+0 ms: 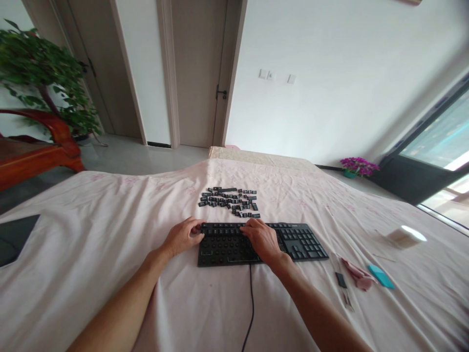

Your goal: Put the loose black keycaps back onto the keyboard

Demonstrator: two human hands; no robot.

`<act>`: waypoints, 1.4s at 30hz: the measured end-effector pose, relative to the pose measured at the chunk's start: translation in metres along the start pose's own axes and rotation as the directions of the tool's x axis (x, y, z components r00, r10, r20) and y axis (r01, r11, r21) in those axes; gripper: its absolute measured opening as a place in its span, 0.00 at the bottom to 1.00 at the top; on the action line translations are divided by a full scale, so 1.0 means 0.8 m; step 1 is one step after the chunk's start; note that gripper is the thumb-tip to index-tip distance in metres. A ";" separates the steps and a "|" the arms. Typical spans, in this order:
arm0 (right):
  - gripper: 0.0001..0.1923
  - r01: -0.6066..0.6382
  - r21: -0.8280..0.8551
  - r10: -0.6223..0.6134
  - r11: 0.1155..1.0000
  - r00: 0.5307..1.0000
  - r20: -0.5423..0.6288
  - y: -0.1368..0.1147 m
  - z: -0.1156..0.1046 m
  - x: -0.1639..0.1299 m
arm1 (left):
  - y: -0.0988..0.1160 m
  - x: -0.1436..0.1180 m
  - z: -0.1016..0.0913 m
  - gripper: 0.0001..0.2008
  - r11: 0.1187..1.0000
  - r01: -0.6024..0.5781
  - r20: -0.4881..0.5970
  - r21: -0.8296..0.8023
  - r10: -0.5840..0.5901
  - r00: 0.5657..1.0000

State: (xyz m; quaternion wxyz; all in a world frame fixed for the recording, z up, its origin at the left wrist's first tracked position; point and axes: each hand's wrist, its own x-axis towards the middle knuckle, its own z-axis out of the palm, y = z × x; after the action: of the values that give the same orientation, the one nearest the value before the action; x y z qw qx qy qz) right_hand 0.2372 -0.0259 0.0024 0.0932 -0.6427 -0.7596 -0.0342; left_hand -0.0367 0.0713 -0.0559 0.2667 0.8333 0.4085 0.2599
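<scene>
Left hand (182, 236) steadies the keyboard (234, 244) edge, right hand (262, 238) presses its keys, neither grip clamped

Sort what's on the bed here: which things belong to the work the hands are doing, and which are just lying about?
In the work: black keyboard, many keys missing; loose keycaps laid beyond it; left hand at its left end; right hand on its top row.

Lying about: pink cloth, blue pad, white box, dark tablet, potted plant.
</scene>
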 end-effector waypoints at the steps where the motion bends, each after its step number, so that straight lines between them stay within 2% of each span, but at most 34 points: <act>1: 0.14 0.009 -0.006 -0.009 1.000 1.000 0.006 0.000 -0.001 0.000 | 0.001 0.000 0.000 0.20 1.000 0.002 0.003 0.000 -0.002 1.000; 12: 0.14 0.021 -0.118 -0.007 0.993 0.994 0.112 -0.011 0.002 -0.004 | 0.006 -0.001 -0.003 0.19 1.000 0.024 0.015 0.011 -0.024 1.000; 17: 0.23 0.051 -0.114 -0.041 0.992 0.995 0.087 -0.009 0.001 -0.016 | 0.005 -0.001 -0.001 0.20 1.000 0.004 0.001 0.012 -0.004 1.000; 20: 0.26 0.078 -0.039 -0.074 0.996 0.993 0.096 0.005 -0.005 -0.016 | 0.004 -0.001 0.000 0.20 1.000 -0.005 -0.004 0.005 0.005 1.000; 24: 0.20 -0.049 0.058 0.049 0.997 0.999 0.002 0.026 -0.011 0.010 | 0.004 0.000 -0.001 0.20 1.000 -0.002 0.004 -0.004 0.002 1.000; 27: 0.14 -0.132 0.031 0.133 0.991 0.990 -0.051 0.030 -0.007 0.043 | 0.006 0.000 -0.002 0.19 1.000 -0.002 0.013 -0.005 0.002 1.000; 33: 0.12 -0.169 -0.030 0.167 0.985 0.985 -0.039 0.020 0.014 0.093 | 0.007 0.000 -0.005 0.20 1.000 0.002 0.013 0.000 -0.002 1.000; 42: 0.16 -0.160 -0.066 0.159 0.985 0.987 -0.012 0.010 0.029 0.107 | 0.010 0.001 -0.005 0.21 1.000 0.022 0.018 -0.005 -0.022 1.000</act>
State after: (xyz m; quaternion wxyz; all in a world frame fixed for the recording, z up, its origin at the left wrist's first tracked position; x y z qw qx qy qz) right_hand 0.2296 0.0623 -0.0048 0.0766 -0.7041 -0.7039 -0.0541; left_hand -0.0350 0.0690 -0.0476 0.2752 0.8304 0.4147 0.2505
